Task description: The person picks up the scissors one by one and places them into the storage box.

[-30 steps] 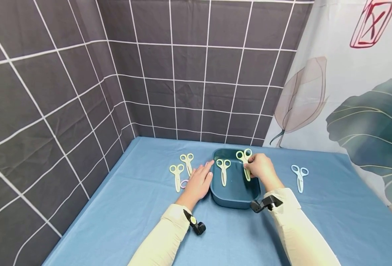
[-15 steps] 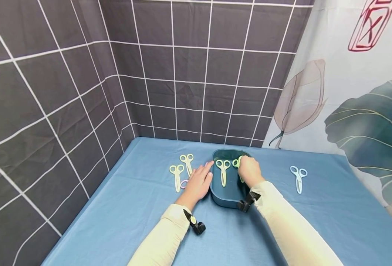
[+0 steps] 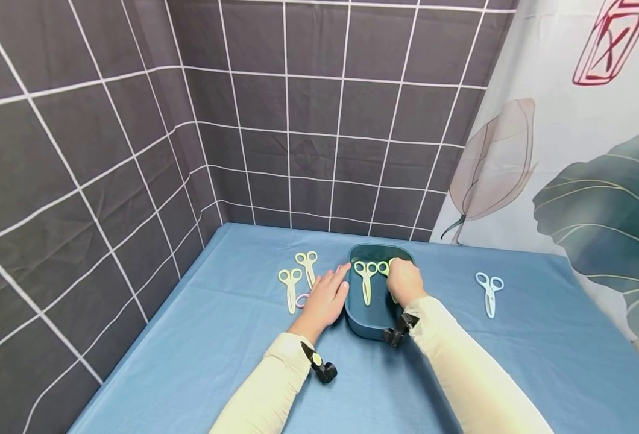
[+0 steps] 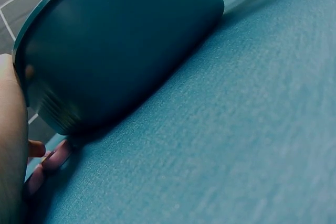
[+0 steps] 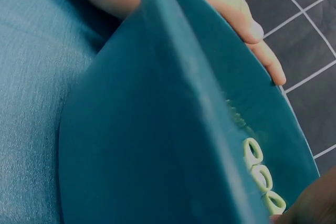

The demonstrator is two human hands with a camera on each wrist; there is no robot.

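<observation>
My left hand (image 3: 324, 301) rests against the left side of a dark teal bin (image 3: 374, 331), fingers stretched over its rim in the right wrist view. Beneath that hand lies a pair of purple scissors (image 3: 301, 300), mostly hidden; pink handle loops (image 4: 56, 156) show in the left wrist view. My right hand (image 3: 404, 281) reaches into the bin and holds a pair of green scissors (image 3: 383, 267), largely covered by the hand. Just left of it in the bin lies another pair of yellow-green scissors (image 3: 366, 283). Green handle loops (image 5: 261, 178) line up inside the bin in the right wrist view.
Two pairs of pale yellow scissors (image 3: 290, 289) lie on the blue tablecloth (image 3: 200, 355) left of the bin. A pair of light blue scissors (image 3: 490, 294) lies to the right. A dark tiled-pattern curtain (image 3: 314, 150) stands behind the table.
My right hand has lowered the green scissors into the bin and moved slightly left, beside the other pair. The left hand has stayed in place.
</observation>
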